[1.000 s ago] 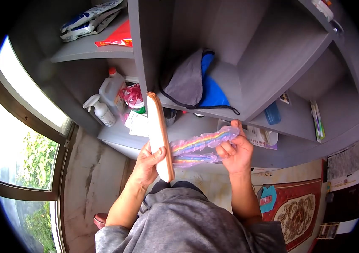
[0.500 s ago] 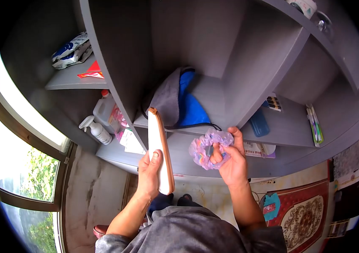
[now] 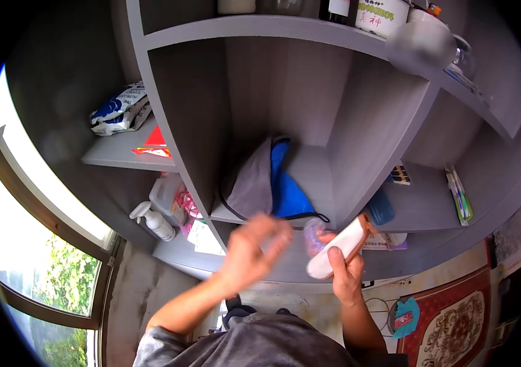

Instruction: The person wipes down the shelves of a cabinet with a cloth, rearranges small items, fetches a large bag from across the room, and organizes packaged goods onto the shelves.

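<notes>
Pouch: a flat white pouch with a tan zip edge is held just in front of the grey shelf unit, at the level of its lower board.
Long axis: tilted, low end toward the person, high end up and to the right, toward the blue case on the shelf.
Right hand: the right hand is clenched round the pouch's lower half, thumb laid across the white face; the pouch rises up and right from the fingers.
Bundle: a crumpled clear, purplish plastic piece is pressed behind the pouch's left side; which fingers grip it cannot be told.
Left hand: the left hand is blurred, fingers spread and released, nothing held; it lies just left of the pouch and apart from it. The right hand is the nearer one.
Shelf, behind pouch: a grey and blue cloth bag is slumped in the middle compartment.
Shelf, left of pouch: a spray bottle and a jug stand on the low board; a white-blue packet lies on the board above.
Shelf, right of pouch: green-white toothbrushes are laid well apart.
</notes>
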Motion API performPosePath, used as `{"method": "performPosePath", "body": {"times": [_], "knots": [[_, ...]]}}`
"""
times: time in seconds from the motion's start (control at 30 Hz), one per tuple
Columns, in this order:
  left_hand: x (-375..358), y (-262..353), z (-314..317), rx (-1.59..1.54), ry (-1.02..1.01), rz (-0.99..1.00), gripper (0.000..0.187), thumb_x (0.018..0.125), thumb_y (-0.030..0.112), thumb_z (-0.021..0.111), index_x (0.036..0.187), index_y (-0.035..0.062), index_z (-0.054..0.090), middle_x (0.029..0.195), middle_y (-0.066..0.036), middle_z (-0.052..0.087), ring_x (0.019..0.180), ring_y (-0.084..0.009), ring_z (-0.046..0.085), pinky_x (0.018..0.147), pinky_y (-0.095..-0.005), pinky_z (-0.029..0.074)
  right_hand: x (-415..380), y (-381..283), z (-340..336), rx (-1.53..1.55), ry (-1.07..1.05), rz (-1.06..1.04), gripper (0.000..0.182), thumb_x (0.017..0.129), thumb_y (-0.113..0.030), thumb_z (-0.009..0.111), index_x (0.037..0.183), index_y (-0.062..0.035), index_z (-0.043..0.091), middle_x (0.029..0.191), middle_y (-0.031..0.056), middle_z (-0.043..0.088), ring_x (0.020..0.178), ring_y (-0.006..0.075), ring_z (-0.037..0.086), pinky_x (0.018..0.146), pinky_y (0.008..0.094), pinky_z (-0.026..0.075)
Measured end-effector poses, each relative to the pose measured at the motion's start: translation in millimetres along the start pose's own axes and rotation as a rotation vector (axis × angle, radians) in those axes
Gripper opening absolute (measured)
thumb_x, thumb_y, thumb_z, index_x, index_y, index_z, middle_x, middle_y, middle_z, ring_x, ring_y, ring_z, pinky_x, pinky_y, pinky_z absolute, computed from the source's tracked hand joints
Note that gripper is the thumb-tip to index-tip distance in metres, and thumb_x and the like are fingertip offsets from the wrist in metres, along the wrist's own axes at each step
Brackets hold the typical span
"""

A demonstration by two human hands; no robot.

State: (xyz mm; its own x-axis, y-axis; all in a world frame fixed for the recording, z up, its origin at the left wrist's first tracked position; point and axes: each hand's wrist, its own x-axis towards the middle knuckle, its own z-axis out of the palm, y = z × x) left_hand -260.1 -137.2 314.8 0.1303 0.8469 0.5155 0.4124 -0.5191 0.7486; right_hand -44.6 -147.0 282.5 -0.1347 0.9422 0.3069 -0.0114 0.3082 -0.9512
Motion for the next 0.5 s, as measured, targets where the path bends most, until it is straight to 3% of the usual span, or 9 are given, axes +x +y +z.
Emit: {"method": "performPosePath", "body": {"times": [0.07,0.13,0.2,0.27,0.3,0.33,0.4,0.5], "knots": [[41.3,-8.2,-26.7,0.25,0.162,0.163,0.033,0.082,0.009,0.072,0.112,0.0016,0.061,0.111,-0.016,0.062,0.11,-0.0323,0.058,0.095,-0.0394,0.046,14.0,-1.0,6.0,-0.25,0.105,-0.17,0.03,0.098,-0.019,0.054,0.115,0.0046,0.06,0.098,0.0114,0.066,0.076,0.0183,0.064,0.07,0.0323,0.051],[77.0,-23.4,-24.3,0.49,0.187,0.0,0.064,0.079,0.027,0.076,0.135,0.0084,0.051,0.145,-0.023,0.04,0.133,-0.0428,0.039,0.11,-0.045,0.034,32.3,-9.9,12.5,-0.472,0.064,-0.307,0.027,0.095,-0.016,0.058,0.112,0.0039,0.061,0.097,0.0165,0.064,0.079,0.0305,0.064,0.07,0.0377,0.051],[104.1,-70.8,-3.1,0.568,-0.026,-0.137,0.064,0.083,0.04,0.069,0.138,0.0128,0.05,0.15,-0.023,0.034,0.137,-0.0445,0.034,0.112,-0.0507,0.03,38.9,-11.4,19.6,-0.592,0.047,-0.384,0.025,0.094,-0.015,0.059,0.11,0.0035,0.061,0.096,0.0199,0.063,0.08,0.039,0.063,0.07,0.042,0.051],[96.6,-92.7,31.3,0.882,-0.202,0.001,0.061,0.085,0.048,0.063,0.135,0.0147,0.054,0.154,-0.022,0.03,0.142,-0.0409,0.028,0.113,-0.0585,0.023,47.5,-6.7,24.4,-0.613,0.044,-0.41,0.024,0.094,-0.015,0.058,0.108,0.0033,0.061,0.093,0.0216,0.061,0.08,0.0435,0.06,0.068,0.0454,0.05],[95.6,-80.5,33.2,0.862,-0.294,0.009,0.057,0.085,0.048,0.061,0.133,0.0157,0.057,0.155,-0.02,0.029,0.144,-0.0393,0.026,0.113,-0.0588,0.022,49.3,-3.3,24.3,-0.605,0.05,-0.38,0.022,0.094,-0.015,0.058,0.106,0.0029,0.062,0.094,0.022,0.062,0.08,0.043,0.06,0.069,0.0454,0.05],[89.9,-76.5,36.5,0.848,-0.258,0.141,0.047,0.085,0.041,0.063,0.125,0.0169,0.063,0.148,-0.018,0.04,0.137,-0.0382,0.035,0.108,-0.0558,0.03,52.7,1.1,23.8,-0.584,0.051,-0.367,0.023,0.094,-0.016,0.058,0.107,0.0029,0.062,0.094,0.022,0.061,0.08,0.0433,0.06,0.069,0.0455,0.05],[83.2,-61.3,29.8,0.732,-0.262,0.148,0.033,0.083,0.03,0.066,0.11,0.012,0.069,0.125,-0.015,0.057,0.118,-0.0341,0.05,0.095,-0.0486,0.041,56.9,9.6,20.0,-0.543,0.039,-0.325,0.024,0.095,-0.016,0.057,0.109,0.0028,0.062,0.094,0.022,0.061,0.08,0.0439,0.06,0.07,0.0457,0.049],[93.7,-60.9,14.1,0.729,-0.242,0.223,0.02,0.079,0.015,0.068,0.097,0.0061,0.066,0.106,-0.014,0.059,0.097,-0.0341,0.056,0.084,-0.0467,0.046,60.2,10.0,18.9,-0.59,0.135,-0.456,0.023,0.092,-0.012,0.058,0.112,-0.0005,0.063,0.098,0.0191,0.061,0.083,0.0409,0.061,0.073,0.0458,0.049]]}}
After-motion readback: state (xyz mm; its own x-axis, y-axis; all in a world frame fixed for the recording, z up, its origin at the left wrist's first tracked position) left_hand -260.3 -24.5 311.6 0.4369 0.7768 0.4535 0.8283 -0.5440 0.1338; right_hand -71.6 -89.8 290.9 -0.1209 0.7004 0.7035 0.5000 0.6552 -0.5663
